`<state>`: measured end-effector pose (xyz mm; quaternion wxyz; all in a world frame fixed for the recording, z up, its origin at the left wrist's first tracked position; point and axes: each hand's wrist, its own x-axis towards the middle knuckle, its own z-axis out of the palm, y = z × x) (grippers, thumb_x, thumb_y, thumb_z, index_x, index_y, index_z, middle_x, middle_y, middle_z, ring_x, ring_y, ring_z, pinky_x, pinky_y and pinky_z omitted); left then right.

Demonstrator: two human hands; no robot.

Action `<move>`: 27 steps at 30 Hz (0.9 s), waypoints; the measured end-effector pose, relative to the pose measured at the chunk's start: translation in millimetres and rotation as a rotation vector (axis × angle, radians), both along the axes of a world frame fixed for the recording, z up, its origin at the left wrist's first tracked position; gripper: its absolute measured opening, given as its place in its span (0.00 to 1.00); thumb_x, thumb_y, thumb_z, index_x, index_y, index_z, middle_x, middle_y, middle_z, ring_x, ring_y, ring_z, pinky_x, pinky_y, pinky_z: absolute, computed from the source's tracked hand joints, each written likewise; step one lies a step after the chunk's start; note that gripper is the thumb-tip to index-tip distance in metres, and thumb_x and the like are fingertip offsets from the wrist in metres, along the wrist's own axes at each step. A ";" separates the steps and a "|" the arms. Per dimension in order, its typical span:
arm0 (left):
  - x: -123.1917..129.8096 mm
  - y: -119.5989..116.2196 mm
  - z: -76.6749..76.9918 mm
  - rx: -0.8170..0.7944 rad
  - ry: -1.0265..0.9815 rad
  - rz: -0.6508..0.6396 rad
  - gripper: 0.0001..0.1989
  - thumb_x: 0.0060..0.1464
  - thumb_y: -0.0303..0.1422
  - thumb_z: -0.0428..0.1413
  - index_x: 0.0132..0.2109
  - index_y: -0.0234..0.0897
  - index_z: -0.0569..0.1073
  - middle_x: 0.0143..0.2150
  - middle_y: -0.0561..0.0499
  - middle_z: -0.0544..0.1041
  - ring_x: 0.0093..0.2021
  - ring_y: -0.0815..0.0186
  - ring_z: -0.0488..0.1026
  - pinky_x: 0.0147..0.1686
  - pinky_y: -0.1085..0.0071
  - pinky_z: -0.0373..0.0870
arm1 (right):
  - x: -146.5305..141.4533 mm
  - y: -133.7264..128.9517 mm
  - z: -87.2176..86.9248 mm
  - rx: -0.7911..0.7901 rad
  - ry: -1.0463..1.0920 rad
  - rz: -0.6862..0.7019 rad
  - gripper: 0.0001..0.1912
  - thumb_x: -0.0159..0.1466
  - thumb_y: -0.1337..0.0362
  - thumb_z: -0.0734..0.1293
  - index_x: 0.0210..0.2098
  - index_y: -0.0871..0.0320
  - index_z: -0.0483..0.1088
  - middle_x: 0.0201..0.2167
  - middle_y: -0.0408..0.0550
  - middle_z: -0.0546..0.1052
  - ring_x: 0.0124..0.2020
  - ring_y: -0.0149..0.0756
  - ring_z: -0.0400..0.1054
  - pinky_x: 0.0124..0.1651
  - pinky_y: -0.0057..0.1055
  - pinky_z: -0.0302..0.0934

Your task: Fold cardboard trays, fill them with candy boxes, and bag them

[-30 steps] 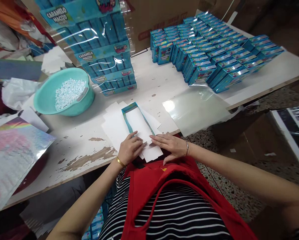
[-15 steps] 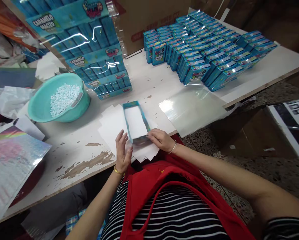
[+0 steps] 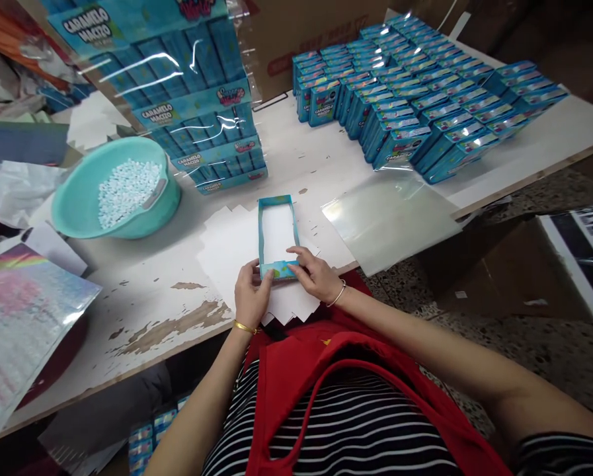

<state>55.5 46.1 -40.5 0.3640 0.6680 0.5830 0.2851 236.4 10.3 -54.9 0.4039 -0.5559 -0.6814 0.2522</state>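
Near the table's front edge, a blue cardboard box frame (image 3: 285, 270) with a white inside stands over a spread of white paper sheets (image 3: 221, 244). My left hand (image 3: 252, 294) is closed on its near left corner, thumb against the near wall. At the near right corner, my right hand (image 3: 316, 274) pinches the same wall between thumb and fingers, some of them over its upper edge. Just right of the frame lies a clear plastic sheet (image 3: 390, 218).
A turquoise basin (image 3: 145, 221) of small white pieces stands left. Behind it rises a wrapped stack of blue candy boxes (image 3: 197, 106). Many small blue boxes (image 3: 400, 149) fill the table's back right. A shiny rainbow sheet (image 3: 28, 317) hangs over the left edge.
The box frame has turned straighter and shifted slightly right. My left hand, open beside it before, now grips its near left corner. My right hand keeps hold of the right corner.
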 end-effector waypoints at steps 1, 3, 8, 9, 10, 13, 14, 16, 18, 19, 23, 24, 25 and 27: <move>1.6 2.5 0.9 -0.039 0.009 0.021 0.18 0.51 0.41 0.57 0.47 0.37 0.69 0.35 0.50 0.73 0.29 0.69 0.70 0.31 0.70 0.69 | -1.4 -1.0 -0.9 0.014 -0.006 -0.034 0.18 0.68 0.62 0.54 0.57 0.59 0.54 0.31 0.46 0.70 0.33 0.36 0.67 0.37 0.31 0.61; 4.2 6.4 1.0 -0.102 0.018 0.048 0.16 0.48 0.39 0.58 0.43 0.37 0.68 0.32 0.53 0.72 0.27 0.69 0.68 0.29 0.70 0.68 | -4.5 -4.2 -3.8 0.063 -0.050 -0.086 0.20 0.68 0.60 0.55 0.57 0.59 0.54 0.42 0.54 0.69 0.41 0.38 0.66 0.41 0.33 0.62; 5.6 8.5 0.8 -0.108 0.071 0.034 0.15 0.48 0.36 0.58 0.43 0.37 0.66 0.31 0.53 0.71 0.26 0.69 0.67 0.28 0.70 0.66 | -8.7 -11.8 -13.9 0.154 -0.416 -0.006 0.20 0.65 0.53 0.61 0.51 0.59 0.66 0.51 0.58 0.67 0.45 0.44 0.62 0.44 0.39 0.57; 5.0 7.3 1.8 -0.084 0.091 0.021 0.16 0.49 0.37 0.57 0.44 0.37 0.66 0.32 0.52 0.71 0.26 0.69 0.67 0.28 0.70 0.65 | -9.0 -11.9 -14.7 0.151 -0.479 -0.014 0.18 0.66 0.55 0.60 0.50 0.59 0.67 0.48 0.57 0.69 0.44 0.44 0.62 0.43 0.39 0.55; 4.1 5.6 3.2 -0.037 0.111 -0.005 0.16 0.51 0.38 0.56 0.46 0.37 0.66 0.34 0.51 0.71 0.27 0.68 0.67 0.29 0.69 0.66 | -9.4 -11.5 -14.7 0.144 -0.528 -0.022 0.16 0.66 0.56 0.60 0.48 0.58 0.68 0.44 0.55 0.72 0.42 0.43 0.61 0.42 0.39 0.53; -0.5 -0.8 8.5 0.264 0.218 -0.149 0.19 0.56 0.39 0.53 0.52 0.36 0.64 0.45 0.42 0.70 0.40 0.60 0.69 0.39 0.62 0.66 | -10.0 -8.9 -10.3 0.145 -0.607 -0.006 0.14 0.67 0.58 0.60 0.44 0.58 0.71 0.34 0.51 0.73 0.38 0.41 0.60 0.39 0.37 0.50; -2.2 -2.7 10.3 0.381 0.282 -0.220 0.19 0.56 0.40 0.53 0.53 0.36 0.65 0.49 0.40 0.69 0.46 0.56 0.68 0.44 0.59 0.64 | -10.2 -8.0 -8.3 0.153 -0.621 0.001 0.13 0.66 0.58 0.60 0.42 0.58 0.71 0.32 0.51 0.73 0.37 0.41 0.60 0.38 0.36 0.49; -4.7 -5.1 13.4 0.538 0.428 -0.383 0.17 0.57 0.39 0.53 0.52 0.38 0.67 0.51 0.39 0.70 0.51 0.52 0.65 0.49 0.55 0.58 | -10.7 -7.1 -5.2 0.180 -0.634 -0.006 0.13 0.67 0.58 0.60 0.41 0.58 0.72 0.30 0.49 0.73 0.36 0.40 0.60 0.37 0.36 0.49; -5.7 -5.0 15.2 0.586 0.541 -0.521 0.14 0.58 0.35 0.52 0.50 0.39 0.69 0.48 0.43 0.73 0.49 0.54 0.67 0.50 0.55 0.55 | -11.2 -7.0 -4.5 0.193 -0.622 -0.028 0.13 0.67 0.58 0.59 0.41 0.58 0.72 0.30 0.49 0.73 0.35 0.40 0.60 0.37 0.35 0.50; -5.6 -3.9 15.6 0.596 0.571 -0.563 0.13 0.59 0.32 0.51 0.50 0.40 0.70 0.45 0.44 0.74 0.47 0.56 0.68 0.50 0.55 0.54 | -11.2 -7.1 -5.0 0.191 -0.598 -0.035 0.13 0.67 0.58 0.59 0.42 0.59 0.72 0.31 0.49 0.73 0.35 0.40 0.60 0.37 0.35 0.52; -7.0 6.0 15.6 0.636 0.553 -0.590 0.15 0.59 0.33 0.51 0.53 0.40 0.69 0.47 0.44 0.74 0.46 0.59 0.69 0.52 0.55 0.53 | -8.2 -7.5 -9.7 0.178 -0.431 -0.018 0.16 0.67 0.60 0.59 0.49 0.63 0.68 0.41 0.56 0.72 0.41 0.41 0.63 0.41 0.36 0.60; -8.3 9.2 15.5 0.637 0.531 -0.565 0.18 0.59 0.35 0.52 0.56 0.39 0.67 0.49 0.42 0.73 0.48 0.57 0.68 0.52 0.55 0.54 | -6.7 -7.6 -10.8 0.181 -0.391 -0.007 0.17 0.67 0.60 0.58 0.50 0.63 0.67 0.42 0.57 0.72 0.43 0.42 0.63 0.43 0.37 0.61; -10.0 12.6 15.3 0.630 0.513 -0.534 0.23 0.57 0.38 0.53 0.58 0.37 0.64 0.52 0.40 0.71 0.51 0.56 0.67 0.52 0.55 0.54 | -5.1 -7.8 -11.9 0.186 -0.359 0.003 0.17 0.67 0.60 0.58 0.51 0.64 0.66 0.43 0.58 0.71 0.44 0.42 0.64 0.45 0.38 0.63; -13.4 18.6 14.0 0.601 0.477 -0.501 0.29 0.55 0.41 0.55 0.61 0.37 0.60 0.54 0.38 0.69 0.55 0.52 0.65 0.53 0.53 0.55 | -2.5 -8.5 -13.8 0.194 -0.308 0.010 0.18 0.67 0.60 0.58 0.53 0.63 0.65 0.45 0.58 0.70 0.47 0.43 0.64 0.48 0.40 0.64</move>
